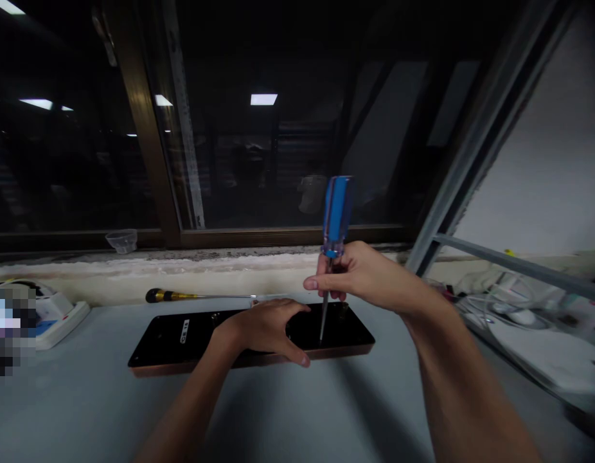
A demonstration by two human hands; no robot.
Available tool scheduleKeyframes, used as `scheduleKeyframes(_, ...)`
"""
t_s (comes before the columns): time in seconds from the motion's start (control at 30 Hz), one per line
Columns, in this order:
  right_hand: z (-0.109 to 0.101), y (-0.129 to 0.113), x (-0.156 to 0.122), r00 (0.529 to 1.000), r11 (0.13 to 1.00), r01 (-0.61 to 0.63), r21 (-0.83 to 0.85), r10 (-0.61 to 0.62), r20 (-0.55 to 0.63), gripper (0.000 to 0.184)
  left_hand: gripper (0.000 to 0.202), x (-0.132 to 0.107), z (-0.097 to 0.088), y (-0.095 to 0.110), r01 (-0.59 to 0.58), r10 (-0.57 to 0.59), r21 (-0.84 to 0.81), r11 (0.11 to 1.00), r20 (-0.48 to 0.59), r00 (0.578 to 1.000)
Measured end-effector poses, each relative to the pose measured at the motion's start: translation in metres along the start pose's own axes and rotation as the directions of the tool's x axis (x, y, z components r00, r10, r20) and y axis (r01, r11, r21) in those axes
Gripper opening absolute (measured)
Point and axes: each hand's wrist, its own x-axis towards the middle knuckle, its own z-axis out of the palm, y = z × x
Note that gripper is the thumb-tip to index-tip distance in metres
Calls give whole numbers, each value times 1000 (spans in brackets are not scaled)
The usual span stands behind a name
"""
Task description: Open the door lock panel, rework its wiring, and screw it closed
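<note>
A long black panel with copper-coloured sides point(167, 344) lies flat on the table, a small white label on its left part. My left hand point(268, 325) rests across its middle, fingers spread, thumb by the near edge. In my right hand point(358, 276) is a screwdriver with a clear and blue handle point(338, 209), pinched by its shaft just below the handle. It stands nearly upright, its tip at the panel's right part near the front edge. Whether a screw sits under the tip is too small to tell.
Behind the panel lies another screwdriver, black and yellow point(172, 296). A clear plastic cup point(121, 241) stands on the window sill. At the left is a white power strip point(61, 325). White cables point(504, 299) lie beyond a metal frame point(495, 254) on the right.
</note>
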Motion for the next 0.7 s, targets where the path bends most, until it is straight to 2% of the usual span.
scheduleKeyframes(0.07,2,3,3,999,996,18,82,-20,25,24,72,0,-1,0,7,-7,-11,1000,3,1000)
scheduleKeyframes(0.2,-3,11,0,981,949,17,316,-77,177,19,66,-1,-2,-3,20,-23,-85,996,-24,999)
scheduleKeyframes(0.33,-13,15,-11,964,911,-30,411,-83,253,21,61,-1,-3,-8,18,-24,-107,994,-49,998)
scheduleKeyframes(0.43,-17,12,-14,974,926,-47,374,-40,221,22,54,0,-2,-8,-7,-3,-104,995,-95,995)
scheduleKeyframes(0.6,-12,8,-7,998,975,-17,223,3,63,23,32,6,5,11,-169,141,-92,981,-252,958)
scheduleKeyframes(0.7,-10,8,-3,999,993,-26,112,29,-22,26,27,11,14,25,-147,107,-124,981,-279,954)
